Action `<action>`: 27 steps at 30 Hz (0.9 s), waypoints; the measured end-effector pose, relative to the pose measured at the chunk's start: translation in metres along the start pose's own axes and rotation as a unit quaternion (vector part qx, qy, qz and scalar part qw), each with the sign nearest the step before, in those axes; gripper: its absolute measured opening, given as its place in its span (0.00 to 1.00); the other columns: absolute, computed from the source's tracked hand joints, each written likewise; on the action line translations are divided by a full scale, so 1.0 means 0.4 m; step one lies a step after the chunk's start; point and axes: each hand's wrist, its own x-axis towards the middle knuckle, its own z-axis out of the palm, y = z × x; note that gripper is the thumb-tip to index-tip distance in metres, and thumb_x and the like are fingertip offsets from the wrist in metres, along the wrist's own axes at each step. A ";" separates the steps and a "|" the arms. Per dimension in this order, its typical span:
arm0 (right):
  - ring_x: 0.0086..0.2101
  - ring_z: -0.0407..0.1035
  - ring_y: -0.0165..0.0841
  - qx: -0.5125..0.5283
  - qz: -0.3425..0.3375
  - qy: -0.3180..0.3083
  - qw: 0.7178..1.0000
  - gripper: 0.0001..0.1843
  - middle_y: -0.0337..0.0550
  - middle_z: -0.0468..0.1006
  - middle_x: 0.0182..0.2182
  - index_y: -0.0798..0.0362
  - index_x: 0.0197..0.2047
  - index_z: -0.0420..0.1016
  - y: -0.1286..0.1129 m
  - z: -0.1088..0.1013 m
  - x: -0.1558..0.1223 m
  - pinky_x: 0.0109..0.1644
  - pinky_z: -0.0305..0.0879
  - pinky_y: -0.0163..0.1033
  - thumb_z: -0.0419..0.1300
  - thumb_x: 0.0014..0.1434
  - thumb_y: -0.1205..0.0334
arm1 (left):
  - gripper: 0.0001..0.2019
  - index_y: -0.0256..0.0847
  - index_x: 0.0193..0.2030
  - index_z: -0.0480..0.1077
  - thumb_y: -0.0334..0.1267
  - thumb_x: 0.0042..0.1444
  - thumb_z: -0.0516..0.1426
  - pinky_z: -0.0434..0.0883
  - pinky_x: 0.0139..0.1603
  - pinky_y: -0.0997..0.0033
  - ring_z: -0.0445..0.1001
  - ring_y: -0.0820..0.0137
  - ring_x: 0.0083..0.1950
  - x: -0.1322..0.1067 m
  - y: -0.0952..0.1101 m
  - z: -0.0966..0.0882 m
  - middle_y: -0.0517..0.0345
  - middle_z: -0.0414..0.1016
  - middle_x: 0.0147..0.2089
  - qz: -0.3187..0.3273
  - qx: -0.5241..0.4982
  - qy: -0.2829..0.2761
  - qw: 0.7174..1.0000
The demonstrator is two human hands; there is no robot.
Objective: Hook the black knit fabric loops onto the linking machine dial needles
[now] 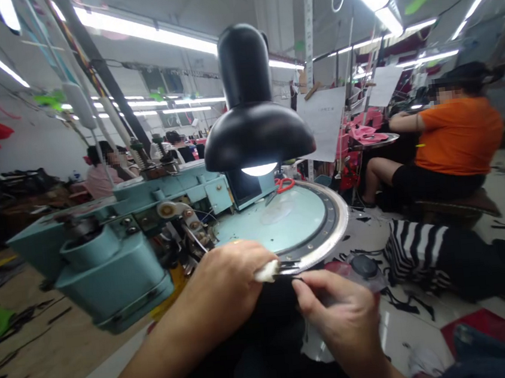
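Observation:
My left hand is closed around a small tool with a white-wrapped handle whose dark metal tip reaches the toothed rim of a round teal machine dial. My right hand sits just below the rim, its thumb and fingers pinched on dark fabric that hangs from the dial's edge. Both hands work at the near edge of the dial, right in front of me.
A teal linking machine body stands to the left. A black desk lamp hangs lit over the dial, with red scissors behind it. A striped garment lies right. A seated person in orange works at the right; others sit far left.

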 end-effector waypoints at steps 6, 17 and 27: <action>0.20 0.73 0.31 -0.031 0.007 0.021 0.999 0.06 0.37 0.80 0.21 0.52 0.30 0.83 0.003 0.006 0.003 0.26 0.71 0.31 0.65 0.57 0.62 | 0.07 0.44 0.33 0.77 0.32 0.58 0.57 0.68 0.33 0.72 0.76 0.69 0.32 0.020 0.012 -0.004 0.59 0.78 0.31 -0.008 0.032 -0.034 0.999; 0.20 0.74 0.33 0.061 0.131 -0.086 0.986 0.11 0.39 0.80 0.20 0.54 0.33 0.85 0.002 -0.003 0.006 0.22 0.70 0.32 0.66 0.58 0.56 | 0.06 0.42 0.41 0.78 0.32 0.60 0.59 0.75 0.39 0.70 0.79 0.67 0.39 -0.070 0.005 0.032 0.55 0.83 0.39 0.078 0.056 0.179 0.979; 0.23 0.75 0.31 0.010 0.054 -0.021 0.998 0.05 0.38 0.83 0.24 0.52 0.31 0.84 -0.009 -0.009 -0.002 0.28 0.73 0.31 0.66 0.57 0.62 | 0.08 0.38 0.45 0.77 0.29 0.60 0.60 0.78 0.41 0.66 0.80 0.63 0.43 -0.091 0.006 0.074 0.52 0.83 0.43 0.131 0.166 0.226 0.951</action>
